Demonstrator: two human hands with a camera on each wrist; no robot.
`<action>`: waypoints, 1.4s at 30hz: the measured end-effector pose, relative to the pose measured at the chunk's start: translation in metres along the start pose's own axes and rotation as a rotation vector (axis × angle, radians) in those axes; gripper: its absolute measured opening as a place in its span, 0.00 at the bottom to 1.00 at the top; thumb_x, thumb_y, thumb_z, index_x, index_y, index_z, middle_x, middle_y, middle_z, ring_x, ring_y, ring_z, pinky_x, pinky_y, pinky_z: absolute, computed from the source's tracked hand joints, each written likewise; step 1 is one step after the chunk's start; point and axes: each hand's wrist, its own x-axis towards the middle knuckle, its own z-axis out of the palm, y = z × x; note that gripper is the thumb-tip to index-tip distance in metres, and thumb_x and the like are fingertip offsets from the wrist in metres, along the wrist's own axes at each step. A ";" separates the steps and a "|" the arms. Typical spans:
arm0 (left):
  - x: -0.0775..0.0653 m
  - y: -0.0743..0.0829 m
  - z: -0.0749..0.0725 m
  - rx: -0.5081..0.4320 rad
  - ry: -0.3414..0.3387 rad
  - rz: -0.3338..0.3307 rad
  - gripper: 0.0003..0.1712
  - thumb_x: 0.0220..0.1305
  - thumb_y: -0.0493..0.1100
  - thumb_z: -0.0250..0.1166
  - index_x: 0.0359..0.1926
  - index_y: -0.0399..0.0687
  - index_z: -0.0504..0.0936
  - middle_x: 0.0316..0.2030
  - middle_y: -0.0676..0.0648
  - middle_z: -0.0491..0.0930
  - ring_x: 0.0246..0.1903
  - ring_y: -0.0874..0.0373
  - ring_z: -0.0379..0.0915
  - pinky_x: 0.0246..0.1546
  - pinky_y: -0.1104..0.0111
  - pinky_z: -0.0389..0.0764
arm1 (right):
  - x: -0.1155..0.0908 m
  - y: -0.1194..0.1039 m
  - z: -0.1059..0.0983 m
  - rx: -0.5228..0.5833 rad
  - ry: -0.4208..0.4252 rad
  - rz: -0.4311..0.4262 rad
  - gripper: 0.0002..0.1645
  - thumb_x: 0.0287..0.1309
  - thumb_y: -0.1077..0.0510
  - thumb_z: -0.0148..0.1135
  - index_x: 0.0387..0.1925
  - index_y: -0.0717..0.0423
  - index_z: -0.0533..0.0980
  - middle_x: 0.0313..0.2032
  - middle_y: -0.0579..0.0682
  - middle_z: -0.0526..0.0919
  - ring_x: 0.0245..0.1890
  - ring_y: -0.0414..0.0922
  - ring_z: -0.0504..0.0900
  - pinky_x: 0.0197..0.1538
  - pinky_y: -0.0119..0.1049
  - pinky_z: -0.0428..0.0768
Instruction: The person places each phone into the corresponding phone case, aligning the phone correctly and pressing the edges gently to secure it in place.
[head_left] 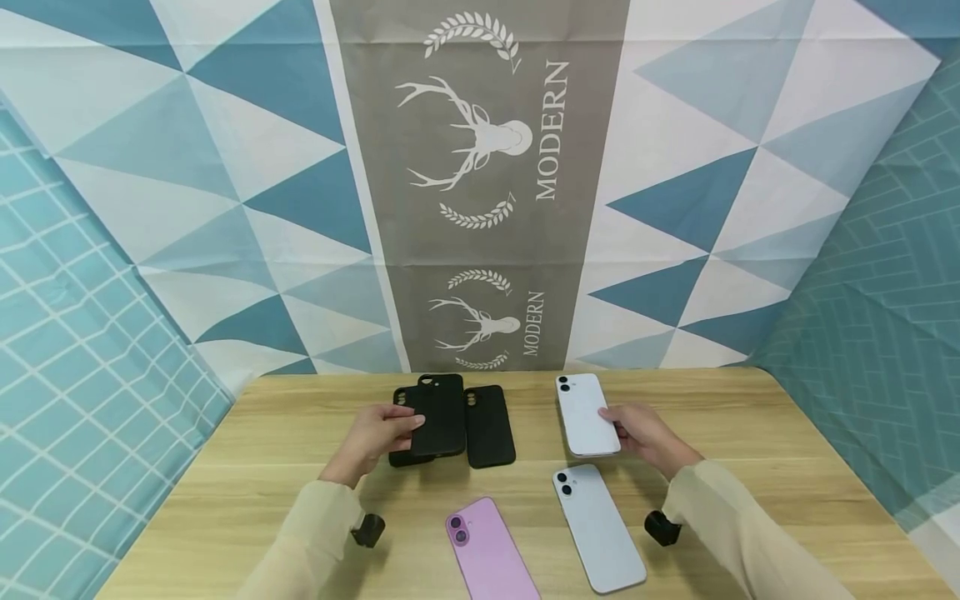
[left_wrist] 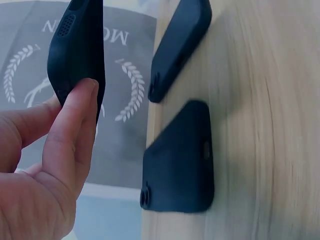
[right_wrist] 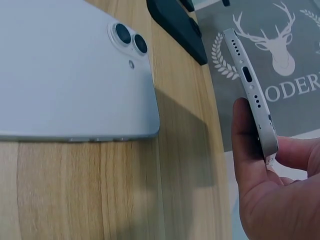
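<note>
My left hand (head_left: 382, 435) pinches a black phone case (head_left: 441, 417) by its left edge, and the left wrist view shows the case (left_wrist: 77, 55) lifted off the table. Partly hidden below it lies a second black case (head_left: 405, 458); a third black case (head_left: 490, 427) lies to its right. With thumb and fingers my right hand (head_left: 647, 432) grips a white phone (head_left: 587, 414) along its right side. That phone (right_wrist: 251, 90) is raised, its charging-port end showing in the right wrist view. Nearer me lie a pale silver-white phone (head_left: 602, 529) and a pink phone (head_left: 492, 550), camera lenses up.
Everything stands on a light wooden table (head_left: 300, 425). A patterned cloth (head_left: 480, 208) with deer heads hangs directly behind its far edge. Blue tile-patterned cloth (head_left: 82, 333) borders the left, and teal cloth (head_left: 870, 350) the right.
</note>
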 end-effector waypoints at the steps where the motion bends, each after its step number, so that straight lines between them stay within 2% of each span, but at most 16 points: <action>1: -0.001 0.001 0.002 0.000 -0.001 0.001 0.23 0.53 0.43 0.63 0.48 0.34 0.73 0.42 0.37 0.75 0.25 0.61 0.75 0.29 0.70 0.81 | 0.001 0.000 0.001 0.005 0.000 -0.001 0.22 0.60 0.59 0.48 0.50 0.73 0.65 0.28 0.47 0.77 0.28 0.38 0.75 0.32 0.30 0.77; 9: 0.000 0.009 0.022 -0.025 0.006 0.015 0.21 0.52 0.42 0.65 0.44 0.33 0.76 0.39 0.39 0.78 0.24 0.60 0.75 0.28 0.70 0.82 | 0.003 0.001 0.008 0.006 -0.006 -0.006 0.22 0.60 0.59 0.48 0.49 0.73 0.65 0.28 0.48 0.77 0.28 0.38 0.76 0.32 0.30 0.77; 19: -0.001 0.018 0.047 -0.042 -0.034 0.035 0.22 0.51 0.42 0.65 0.45 0.32 0.75 0.38 0.39 0.78 0.23 0.62 0.75 0.27 0.68 0.82 | 0.001 -0.001 0.017 0.023 -0.011 -0.012 0.22 0.59 0.58 0.49 0.49 0.73 0.66 0.28 0.48 0.77 0.28 0.38 0.76 0.32 0.30 0.78; 27: -0.003 0.023 0.062 -0.055 -0.079 0.039 0.23 0.51 0.44 0.65 0.46 0.33 0.75 0.38 0.40 0.78 0.23 0.63 0.74 0.26 0.71 0.81 | -0.001 -0.001 0.025 0.027 -0.033 -0.032 0.21 0.59 0.59 0.48 0.48 0.73 0.67 0.27 0.47 0.78 0.27 0.38 0.76 0.31 0.30 0.77; 35: -0.002 0.024 0.078 -0.103 -0.114 0.061 0.25 0.51 0.44 0.66 0.46 0.31 0.74 0.40 0.38 0.78 0.25 0.62 0.75 0.28 0.70 0.81 | -0.001 -0.003 0.034 0.042 -0.049 -0.042 0.21 0.59 0.59 0.48 0.49 0.73 0.67 0.29 0.48 0.79 0.28 0.38 0.77 0.33 0.31 0.79; 42: -0.004 0.031 0.093 -0.091 -0.131 0.071 0.25 0.51 0.45 0.65 0.46 0.31 0.74 0.40 0.38 0.77 0.27 0.61 0.75 0.31 0.68 0.82 | -0.002 -0.005 0.037 0.040 -0.061 -0.046 0.20 0.59 0.59 0.48 0.48 0.72 0.68 0.29 0.48 0.79 0.28 0.38 0.77 0.33 0.31 0.79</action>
